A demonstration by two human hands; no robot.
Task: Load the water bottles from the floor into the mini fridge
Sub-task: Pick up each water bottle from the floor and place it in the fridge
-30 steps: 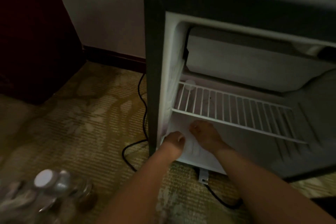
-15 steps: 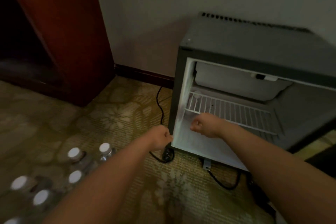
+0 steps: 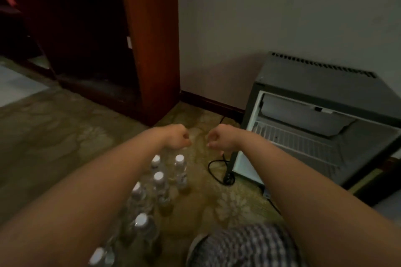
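Curling empty, left hand [image 3: 178,137] and right hand [image 3: 219,140] hover near six water bottles [image 3: 180,169].

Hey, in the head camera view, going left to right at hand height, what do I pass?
wooden cabinet → left hand → right hand → mini fridge. The water bottles and power cord overlap the hands sideways, so they are left out.

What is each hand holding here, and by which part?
Nothing: left hand and right hand are curled and empty; the water bottles stand untouched.
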